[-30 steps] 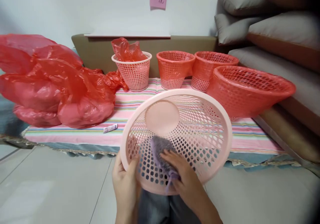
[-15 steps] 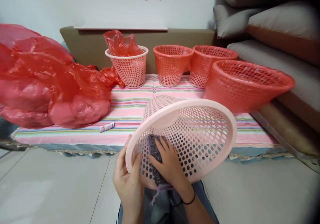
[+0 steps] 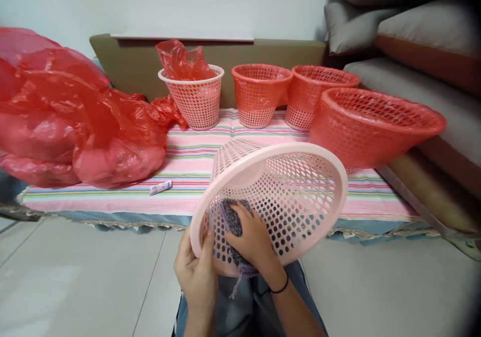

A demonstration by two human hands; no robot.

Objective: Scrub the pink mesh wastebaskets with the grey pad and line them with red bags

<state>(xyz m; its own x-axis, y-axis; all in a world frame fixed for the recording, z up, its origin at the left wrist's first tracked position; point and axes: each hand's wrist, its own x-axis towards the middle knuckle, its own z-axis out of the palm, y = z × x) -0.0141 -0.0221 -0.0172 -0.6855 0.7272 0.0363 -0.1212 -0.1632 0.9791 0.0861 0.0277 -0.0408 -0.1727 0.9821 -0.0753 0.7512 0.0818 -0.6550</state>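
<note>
A pale pink plastic basket (image 3: pixel 300 212) with a lattice of holes is tilted in front of me, its open mouth facing me. My left hand (image 3: pixel 198 267) grips its rim at the lower left, thumb inside and fingers around the outside. Inside the basket, my right hand (image 3: pixel 255 239) is closed over a dark grey scrubbing cloth (image 3: pixel 232 221) with purple edging and a loose purple string, pressed against the lower left inner wall.
On the striped cloth (image 3: pixel 191 177) stand a pink basket (image 3: pixel 197 101) holding red plastic and several baskets wrapped in red plastic (image 3: pixel 259 84). A large red bag (image 3: pixel 75 121) and a small tube (image 3: pixel 161 188) lie left. Cushions (image 3: pixel 424 31) are stacked right.
The basket has tilted slightly and its right side has shifted left. My right hand's fingers have curled more around the cloth, while my left hand still holds the rim.
</note>
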